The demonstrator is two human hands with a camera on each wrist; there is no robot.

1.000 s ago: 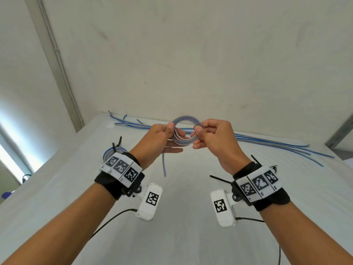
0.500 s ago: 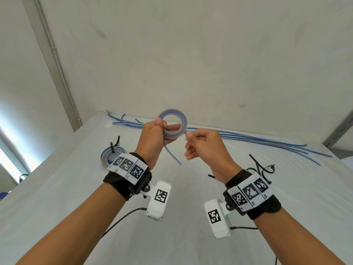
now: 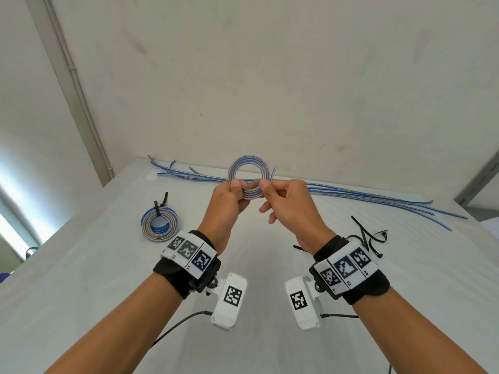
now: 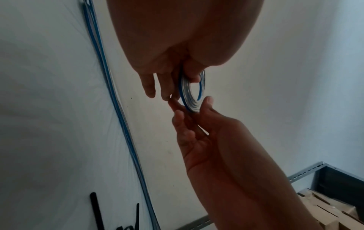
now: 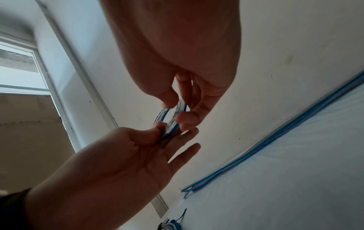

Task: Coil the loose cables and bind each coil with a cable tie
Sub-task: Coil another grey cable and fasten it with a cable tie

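Observation:
A small coil of blue and grey cable (image 3: 249, 168) is held upright above the white table (image 3: 108, 279). My left hand (image 3: 237, 190) pinches its lower left, thumb in front. My right hand (image 3: 266, 188) pinches its lower right between thumb and forefinger; the other fingers hang loose. A short cable end (image 3: 273, 172) sticks up on the coil's right. The left wrist view shows the coil (image 4: 194, 95) edge-on between both hands. A bound coil (image 3: 159, 225) with black ties lies at the left. Loose cables (image 3: 364, 197) run along the wall. Loose black cable ties (image 3: 371, 236) lie at the right.
The table meets the wall right behind the loose cables. A window and a vertical conduit (image 3: 73, 85) are at the left. In the left wrist view, a metal shelf (image 4: 307, 172) holds cardboard boxes (image 4: 334, 208) beyond the table's right side.
My right hand let go half a second ago while a cable tail hung down. It now pinches the coil again, the tail is wound in, and the coil is held slightly higher.

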